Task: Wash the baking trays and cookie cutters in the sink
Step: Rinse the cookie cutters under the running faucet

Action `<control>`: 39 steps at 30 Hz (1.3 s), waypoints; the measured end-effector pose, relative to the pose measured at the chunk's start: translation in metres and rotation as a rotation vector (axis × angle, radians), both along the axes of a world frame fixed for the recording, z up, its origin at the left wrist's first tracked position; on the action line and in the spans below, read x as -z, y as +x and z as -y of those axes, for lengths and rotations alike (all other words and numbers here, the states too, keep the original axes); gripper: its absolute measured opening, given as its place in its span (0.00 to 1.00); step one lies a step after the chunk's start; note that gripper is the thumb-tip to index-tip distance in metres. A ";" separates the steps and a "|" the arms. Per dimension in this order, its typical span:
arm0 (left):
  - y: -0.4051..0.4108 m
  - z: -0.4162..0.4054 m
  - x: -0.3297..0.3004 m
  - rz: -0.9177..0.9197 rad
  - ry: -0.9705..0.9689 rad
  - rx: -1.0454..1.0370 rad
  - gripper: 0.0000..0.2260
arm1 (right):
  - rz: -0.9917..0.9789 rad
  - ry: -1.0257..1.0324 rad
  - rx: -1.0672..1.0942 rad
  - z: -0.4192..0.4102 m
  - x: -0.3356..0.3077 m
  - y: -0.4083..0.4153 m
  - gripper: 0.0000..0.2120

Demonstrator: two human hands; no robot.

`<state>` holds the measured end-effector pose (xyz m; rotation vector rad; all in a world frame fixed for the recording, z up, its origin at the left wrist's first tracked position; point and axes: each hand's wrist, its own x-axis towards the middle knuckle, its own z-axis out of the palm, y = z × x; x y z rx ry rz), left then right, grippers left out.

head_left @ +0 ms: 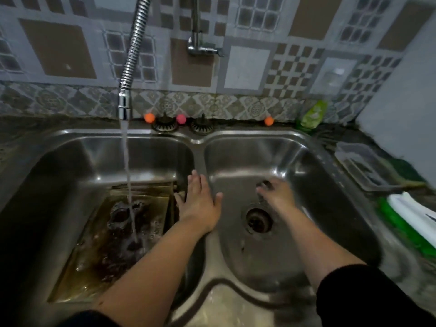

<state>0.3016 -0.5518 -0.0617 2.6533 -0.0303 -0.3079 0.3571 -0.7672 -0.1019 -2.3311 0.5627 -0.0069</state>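
A brownish baking tray (77, 277) lies in the left basin of a steel double sink (200, 149), with water from the flexible tap (123, 109) running onto it. Dark cookie cutters (122, 213) sit in the wet tray, blurred by the splash. More tray edges (151, 186) show stacked behind it. My left hand (199, 201) rests with straight fingers on the divider between the basins, by the tray's right edge. My right hand (276, 193) is over the right basin, above the drain (259, 220), pinching a small dark object (265, 185) that is too blurred to name.
A green dish soap bottle (312, 115) stands at the back right. A clear plastic container (361, 166) and a green and white item (410, 215) lie on the counter at right. Two strainer plugs (165, 125) and coloured balls (149, 118) sit behind the sink.
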 end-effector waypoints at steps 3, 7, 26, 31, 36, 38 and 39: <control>0.007 0.014 0.005 0.080 0.229 -0.041 0.34 | -0.089 -0.175 0.019 0.035 0.020 0.005 0.25; 0.008 0.020 0.010 0.118 0.325 -0.068 0.36 | -0.099 -0.274 -0.013 0.058 0.036 0.036 0.27; 0.011 0.012 0.006 0.095 0.287 0.026 0.40 | -0.010 -0.362 -0.245 0.013 0.021 0.015 0.18; 0.005 -0.012 0.002 0.077 0.253 0.164 0.34 | 0.115 -0.360 -0.358 -0.046 -0.021 -0.013 0.13; -0.021 -0.074 0.009 -0.023 0.174 0.177 0.31 | 0.216 -0.404 -0.510 -0.115 -0.060 -0.042 0.15; -0.032 -0.105 0.018 -0.100 0.198 0.128 0.30 | 0.284 -0.436 -0.608 -0.145 -0.065 -0.056 0.16; -0.037 -0.120 0.022 -0.148 0.238 0.111 0.31 | 0.313 -0.458 -0.670 -0.160 -0.064 -0.062 0.16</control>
